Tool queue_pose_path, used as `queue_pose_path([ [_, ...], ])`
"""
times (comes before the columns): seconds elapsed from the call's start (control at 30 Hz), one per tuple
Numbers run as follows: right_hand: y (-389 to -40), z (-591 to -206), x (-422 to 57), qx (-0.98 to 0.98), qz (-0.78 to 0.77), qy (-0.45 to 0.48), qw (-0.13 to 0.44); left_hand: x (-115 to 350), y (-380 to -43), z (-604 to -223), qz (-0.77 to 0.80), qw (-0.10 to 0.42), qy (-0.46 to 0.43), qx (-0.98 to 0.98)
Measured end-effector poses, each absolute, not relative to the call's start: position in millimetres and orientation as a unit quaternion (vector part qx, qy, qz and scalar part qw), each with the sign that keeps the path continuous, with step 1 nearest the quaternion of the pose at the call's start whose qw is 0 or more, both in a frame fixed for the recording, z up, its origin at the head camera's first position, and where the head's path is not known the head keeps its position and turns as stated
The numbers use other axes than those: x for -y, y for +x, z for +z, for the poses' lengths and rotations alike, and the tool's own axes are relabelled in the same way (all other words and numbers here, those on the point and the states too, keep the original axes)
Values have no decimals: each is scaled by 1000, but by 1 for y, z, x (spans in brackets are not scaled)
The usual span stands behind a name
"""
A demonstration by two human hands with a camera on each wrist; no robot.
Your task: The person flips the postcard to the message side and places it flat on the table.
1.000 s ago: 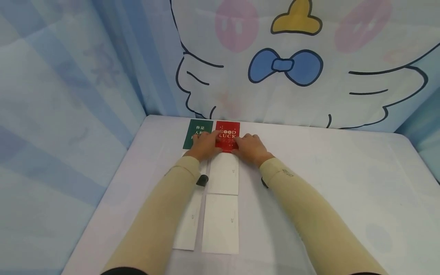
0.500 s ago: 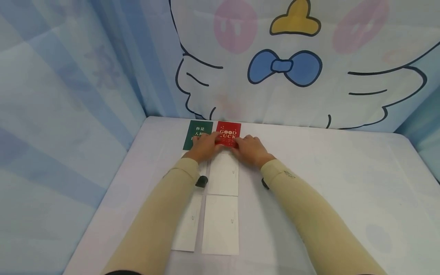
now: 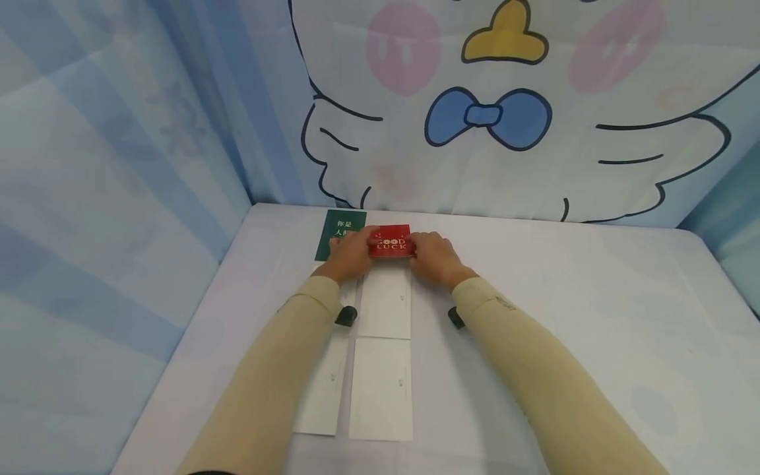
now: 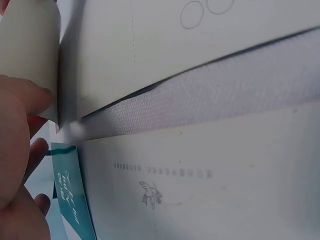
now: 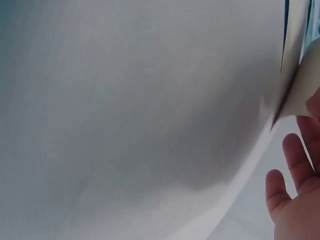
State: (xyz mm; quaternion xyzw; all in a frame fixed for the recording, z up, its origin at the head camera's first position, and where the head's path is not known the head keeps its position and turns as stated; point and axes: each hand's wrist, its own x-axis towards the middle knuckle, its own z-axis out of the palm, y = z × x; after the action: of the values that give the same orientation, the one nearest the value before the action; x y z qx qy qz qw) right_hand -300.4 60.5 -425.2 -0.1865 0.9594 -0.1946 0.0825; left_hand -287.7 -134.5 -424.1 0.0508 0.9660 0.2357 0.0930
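A red card (image 3: 392, 241) printed "GOOD LUCK" is held by both hands at the far side of the table, tilted and bowed so its pale back (image 4: 31, 47) shows in the left wrist view. My left hand (image 3: 351, 254) pinches its left edge, thumb on the pale side. On the right edge, my right hand (image 3: 436, 257) pinches it the same way; in the right wrist view the other fingers (image 5: 300, 165) spread loosely below. Left of the red card lies a green card (image 3: 338, 224) with white characters, partly covered by the left hand.
White cards lie in two columns toward me: a near one (image 3: 381, 389), one beyond it (image 3: 386, 303), and a left one (image 3: 320, 396) partly under my left sleeve. White cloth covers the table (image 3: 564, 330). A printed curtain (image 3: 475, 178) hangs along the back edge.
The red card has gone from lying nearly flat to being lifted and tilted, its far edge coming nearer me. Both hands keep their places at its sides.
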Motion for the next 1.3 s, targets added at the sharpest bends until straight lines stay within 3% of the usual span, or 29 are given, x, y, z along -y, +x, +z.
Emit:
queue_pose_path([
  [0.27,-299,-427,-64,-949,-258,-150,103,138,-290,-421,281,58,40,-957],
  [0.73,-299,-408,-59,-906,-407,-110,-33,134,-288,-403,437,-52,23,-898],
  [0.97,-298,-406,-54,-895,-427,-104,-67,133,-288,-401,459,-103,20,-882],
  [1.1,-298,-406,-54,-902,-408,-118,-74,133,-288,-402,428,-108,23,-897],
  [1.3,-300,-410,-54,-920,-368,-136,-11,134,-286,-407,370,-68,26,-926],
])
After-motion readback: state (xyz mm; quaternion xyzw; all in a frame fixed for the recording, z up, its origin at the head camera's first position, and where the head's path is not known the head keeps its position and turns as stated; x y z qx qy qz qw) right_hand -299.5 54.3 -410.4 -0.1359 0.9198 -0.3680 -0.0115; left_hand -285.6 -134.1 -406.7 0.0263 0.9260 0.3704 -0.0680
